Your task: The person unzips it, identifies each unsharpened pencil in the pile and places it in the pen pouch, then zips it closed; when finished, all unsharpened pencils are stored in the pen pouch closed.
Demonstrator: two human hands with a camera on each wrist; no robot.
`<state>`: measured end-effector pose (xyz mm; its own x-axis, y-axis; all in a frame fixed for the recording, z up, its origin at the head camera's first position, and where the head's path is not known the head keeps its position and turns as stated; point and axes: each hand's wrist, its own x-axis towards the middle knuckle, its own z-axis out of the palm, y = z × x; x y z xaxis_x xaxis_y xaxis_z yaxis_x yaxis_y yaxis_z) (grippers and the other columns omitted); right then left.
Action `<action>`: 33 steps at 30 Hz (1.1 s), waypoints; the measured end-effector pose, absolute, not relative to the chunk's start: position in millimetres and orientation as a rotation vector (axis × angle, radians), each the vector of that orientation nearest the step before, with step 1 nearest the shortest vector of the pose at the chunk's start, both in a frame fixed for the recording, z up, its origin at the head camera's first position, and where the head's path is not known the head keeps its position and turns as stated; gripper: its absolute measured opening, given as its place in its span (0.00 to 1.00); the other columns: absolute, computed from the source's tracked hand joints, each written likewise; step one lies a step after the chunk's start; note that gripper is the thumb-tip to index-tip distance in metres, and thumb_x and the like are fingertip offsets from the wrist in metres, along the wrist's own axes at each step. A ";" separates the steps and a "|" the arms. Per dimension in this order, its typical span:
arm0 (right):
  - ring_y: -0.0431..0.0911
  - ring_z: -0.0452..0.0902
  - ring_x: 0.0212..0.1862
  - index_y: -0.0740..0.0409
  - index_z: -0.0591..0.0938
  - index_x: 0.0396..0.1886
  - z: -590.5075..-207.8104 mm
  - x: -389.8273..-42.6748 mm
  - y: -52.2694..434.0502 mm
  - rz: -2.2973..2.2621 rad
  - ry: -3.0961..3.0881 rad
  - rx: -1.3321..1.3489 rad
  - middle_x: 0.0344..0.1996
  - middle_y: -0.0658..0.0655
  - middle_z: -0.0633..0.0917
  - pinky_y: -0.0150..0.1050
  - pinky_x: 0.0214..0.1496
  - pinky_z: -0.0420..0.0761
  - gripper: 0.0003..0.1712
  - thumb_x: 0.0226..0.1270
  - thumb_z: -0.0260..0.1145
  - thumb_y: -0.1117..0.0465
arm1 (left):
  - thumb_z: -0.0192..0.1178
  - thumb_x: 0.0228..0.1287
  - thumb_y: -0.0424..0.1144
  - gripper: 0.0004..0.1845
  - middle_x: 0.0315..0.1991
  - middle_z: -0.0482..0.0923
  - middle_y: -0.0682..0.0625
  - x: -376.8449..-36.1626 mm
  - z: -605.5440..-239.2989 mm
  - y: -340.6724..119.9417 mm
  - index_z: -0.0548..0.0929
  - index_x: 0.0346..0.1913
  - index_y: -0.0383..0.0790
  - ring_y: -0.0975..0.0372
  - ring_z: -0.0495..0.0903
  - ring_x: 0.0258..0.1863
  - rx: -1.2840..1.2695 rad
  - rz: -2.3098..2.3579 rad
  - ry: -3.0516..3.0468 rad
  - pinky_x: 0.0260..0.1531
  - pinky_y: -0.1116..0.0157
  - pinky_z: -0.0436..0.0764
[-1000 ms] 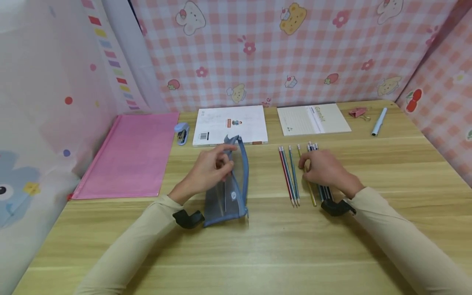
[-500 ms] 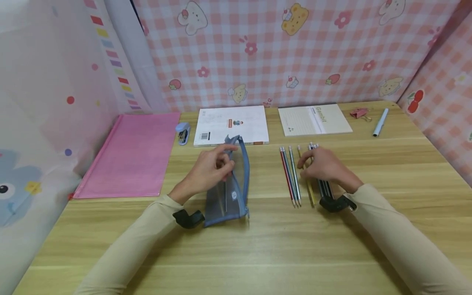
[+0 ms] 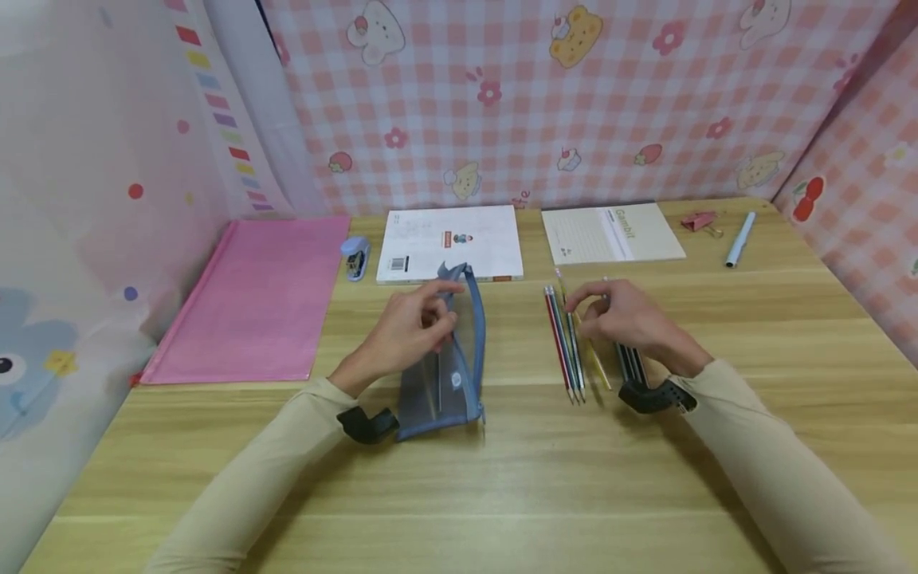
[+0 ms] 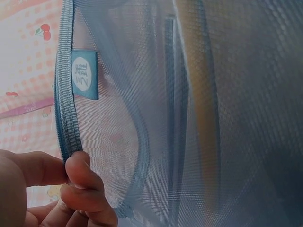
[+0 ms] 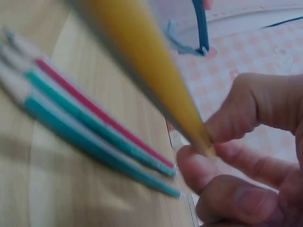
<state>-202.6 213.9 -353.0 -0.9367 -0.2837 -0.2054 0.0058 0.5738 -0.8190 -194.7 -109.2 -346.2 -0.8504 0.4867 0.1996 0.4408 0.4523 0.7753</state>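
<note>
The yellow pencil (image 5: 149, 66) has shifted leftward at its eraser end, which now sits just beyond the tops of the three pencils (image 3: 563, 344) in the head view, and the right hand (image 3: 624, 319) has moved a little the same way. The pencil slants, its point end towards the dark pencils (image 3: 629, 365), with a shadow beneath it on the table (image 3: 574, 494), so I judge it to be lifted, at least in part. The right hand's fingers are clamped on it near the eraser end, thumb against finger.

The left hand (image 3: 402, 331) looks unchanged from the earlier frame: its thumb and a finger pinch the zip edge of the blue mesh pouch (image 3: 419, 399), with the other fingers curled alongside. The pouch stands to the left of the pencils, well apart from them, its zip edges parted. Through the mesh the left wrist view shows a long yellow shape and a thin dark one (both blurred, though probably inside).

For the work in hand, this means one pencil has been picked out singly, while the three beside it and the dark ones under the right hand still lie on the table.
</note>
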 end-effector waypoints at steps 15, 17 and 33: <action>0.38 0.69 0.24 0.59 0.80 0.56 -351.1 -192.2 147.9 -1.643 2.409 -0.418 0.30 0.53 0.84 0.32 0.24 0.66 0.23 0.58 0.64 0.72 | 0.57 0.70 0.29 0.22 0.24 0.81 0.46 -195.6 -346.5 -107.5 0.74 0.65 0.34 0.62 0.77 0.18 0.813 1.407 2.629 0.20 0.70 0.75; 0.37 0.67 0.21 0.57 0.80 0.55 -351.1 -191.5 136.9 -1.692 2.410 -0.421 0.30 0.53 0.85 0.31 0.23 0.64 0.23 0.58 0.65 0.71 | 0.57 0.70 0.29 0.21 0.23 0.81 0.46 -195.4 -346.6 -106.9 0.74 0.65 0.35 0.62 0.77 0.18 0.810 1.411 2.636 0.20 0.69 0.75; 0.40 0.73 0.24 0.63 0.81 0.56 -353.8 -188.7 94.5 -1.673 2.477 -0.440 0.29 0.59 0.87 0.32 0.24 0.66 0.24 0.57 0.66 0.70 | 0.55 0.71 0.29 0.21 0.22 0.80 0.45 -192.9 -342.8 -100.8 0.73 0.65 0.35 0.60 0.78 0.17 0.750 1.536 2.662 0.21 0.69 0.75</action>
